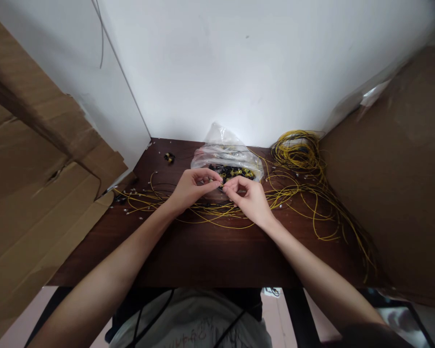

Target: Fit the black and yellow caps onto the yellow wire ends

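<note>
My left hand [195,187] and my right hand [249,197] meet fingertip to fingertip over the middle of the dark table [210,256]. Both pinch at a tiny piece between them, too small to make out. Just behind the fingers lies a clear plastic bag [223,147], its mouth toward me, holding small black and yellow parts [241,172]. Beneath both hands a loose bundle of yellow and black wires [213,211] runs across the table. Some wire ends at the left carry small white tips.
A coil of yellow wire [296,150] sits at the back right, with more wires trailing toward the right edge. A few black and yellow parts [169,157] lie at the back left. Cardboard [39,203] stands at the left, a large brown box [391,193] at the right, a white wall [232,72] behind.
</note>
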{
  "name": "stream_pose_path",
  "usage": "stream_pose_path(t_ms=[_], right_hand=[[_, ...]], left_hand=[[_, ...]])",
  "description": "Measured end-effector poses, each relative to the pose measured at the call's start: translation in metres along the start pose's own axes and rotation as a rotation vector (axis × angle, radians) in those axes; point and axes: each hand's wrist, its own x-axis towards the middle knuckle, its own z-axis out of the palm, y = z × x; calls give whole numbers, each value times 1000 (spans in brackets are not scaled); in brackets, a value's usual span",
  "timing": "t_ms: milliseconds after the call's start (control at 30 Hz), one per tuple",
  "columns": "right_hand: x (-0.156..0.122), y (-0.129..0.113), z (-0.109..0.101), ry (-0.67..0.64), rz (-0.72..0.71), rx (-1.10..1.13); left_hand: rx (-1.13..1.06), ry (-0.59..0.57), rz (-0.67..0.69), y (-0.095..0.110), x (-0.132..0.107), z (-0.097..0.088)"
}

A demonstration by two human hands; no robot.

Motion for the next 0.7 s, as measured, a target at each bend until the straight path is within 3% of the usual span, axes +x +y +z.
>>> stream_pose_path(t_ms=[333, 700], right_hand=[[-1, -3, 2, -5, 122, 182], [-4, -3, 1, 34, 37, -16]], left_hand=[[-142, 31, -91, 3, -2, 5], [-74, 40, -54, 0, -1, 9]])
